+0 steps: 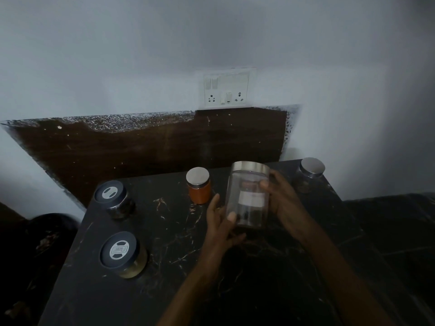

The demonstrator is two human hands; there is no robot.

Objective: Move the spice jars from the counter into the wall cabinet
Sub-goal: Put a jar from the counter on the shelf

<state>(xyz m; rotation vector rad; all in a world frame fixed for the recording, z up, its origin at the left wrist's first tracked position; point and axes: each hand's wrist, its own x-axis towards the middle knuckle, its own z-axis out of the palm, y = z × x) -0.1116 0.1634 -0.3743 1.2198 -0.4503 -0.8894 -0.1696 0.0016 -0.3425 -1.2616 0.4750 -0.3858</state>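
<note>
Two hands on one clear jar (248, 196), centre frame: left hand (222, 223) cups base, right hand (282, 201) wraps side; best kept upright w/ base supported on lift to cabinet (not in view). Four more jars on black marbled counter (179, 236), lower frame; white wall, switch plate (227, 89) upper centre, dim light.

I see open counter (179, 290) near me; two dark-lidded jars (120, 254) block the left edge, an orange jar (199, 185) and a steel-lidded jar (310, 174) stand far, with passable gaps between.
</note>
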